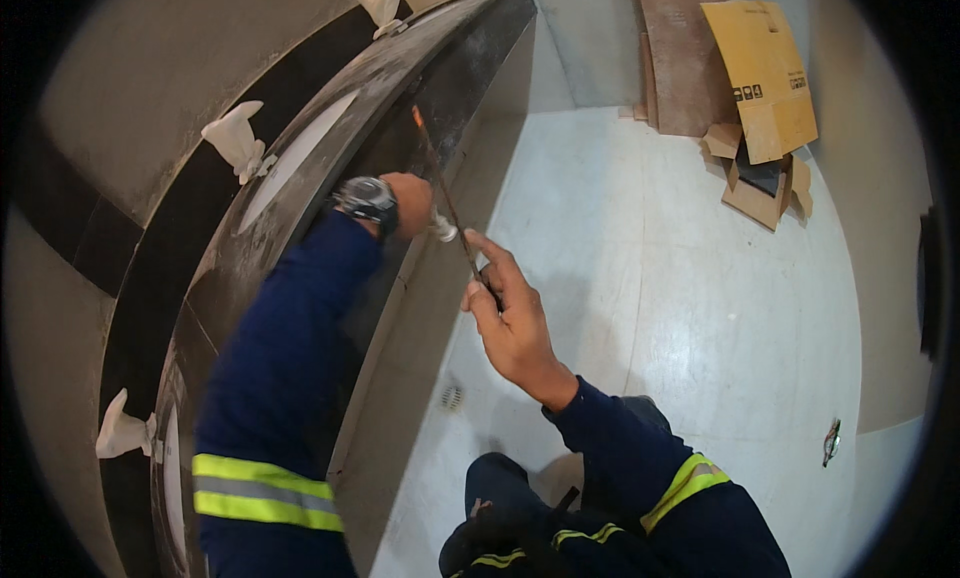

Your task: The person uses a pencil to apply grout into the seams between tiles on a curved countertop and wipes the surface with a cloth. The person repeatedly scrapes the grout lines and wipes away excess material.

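My right grip (515, 330), centre: thumb and fingers clamped on the lower end of a thin dark rod (434, 163), which slants up and away to the left and ends in an orange tip. My left grip (411, 206), beside the rod's middle: curled, its fingers largely hidden; a small white piece (443, 228) shows at its lower right, and I cannot tell whether the fingers are closed on it. A watch (368, 202) encircles my left wrist.

Left: a curved, dusty dark surface (215, 268) with white basins (298, 163) let into it and taps wrapped in white coverings (235, 140) along its far side. Its front panel (478, 103) lies close by the rod and my left grip; my left sleeve (300, 328) hides part of the surface.

Upper right, well apart from both grips: brown boards (685, 53) lean on the wall, beside a yellow cardboard sheet (765, 78) and an opened carton (752, 200). On the pale floor (720, 328): a round drain (452, 398) below my right grip and, far right, a small metallic item (831, 443), too small to identify.
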A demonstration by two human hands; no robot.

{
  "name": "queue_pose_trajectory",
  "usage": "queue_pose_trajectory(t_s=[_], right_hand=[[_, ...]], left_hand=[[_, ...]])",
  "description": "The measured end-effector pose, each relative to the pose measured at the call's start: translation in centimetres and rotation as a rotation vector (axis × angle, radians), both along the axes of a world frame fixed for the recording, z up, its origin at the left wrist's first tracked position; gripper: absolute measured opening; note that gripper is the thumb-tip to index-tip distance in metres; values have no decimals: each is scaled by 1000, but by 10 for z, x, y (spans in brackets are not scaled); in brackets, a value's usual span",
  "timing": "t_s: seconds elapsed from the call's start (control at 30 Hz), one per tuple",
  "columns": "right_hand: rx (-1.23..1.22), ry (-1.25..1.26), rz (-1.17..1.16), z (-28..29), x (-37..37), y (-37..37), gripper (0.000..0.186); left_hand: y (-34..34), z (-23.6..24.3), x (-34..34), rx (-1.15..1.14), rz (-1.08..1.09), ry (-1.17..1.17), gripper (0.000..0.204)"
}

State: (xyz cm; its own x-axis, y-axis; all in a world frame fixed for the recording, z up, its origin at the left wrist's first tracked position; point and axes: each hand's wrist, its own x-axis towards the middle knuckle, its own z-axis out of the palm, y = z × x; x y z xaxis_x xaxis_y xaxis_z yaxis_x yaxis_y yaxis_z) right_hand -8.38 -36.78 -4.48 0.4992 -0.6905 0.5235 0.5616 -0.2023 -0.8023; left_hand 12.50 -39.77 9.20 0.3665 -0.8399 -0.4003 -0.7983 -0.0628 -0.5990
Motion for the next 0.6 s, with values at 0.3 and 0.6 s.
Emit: queue_pose_trajectory(t_s=[0.3, 0.6], right_hand=[[-539, -71, 89, 46, -13, 78, 56], [-273, -176, 190, 102, 15, 105, 30]], left_hand=[[250, 70, -114, -811, 388, 1310, 59], [285, 60, -116, -1285, 500, 1537, 49]])
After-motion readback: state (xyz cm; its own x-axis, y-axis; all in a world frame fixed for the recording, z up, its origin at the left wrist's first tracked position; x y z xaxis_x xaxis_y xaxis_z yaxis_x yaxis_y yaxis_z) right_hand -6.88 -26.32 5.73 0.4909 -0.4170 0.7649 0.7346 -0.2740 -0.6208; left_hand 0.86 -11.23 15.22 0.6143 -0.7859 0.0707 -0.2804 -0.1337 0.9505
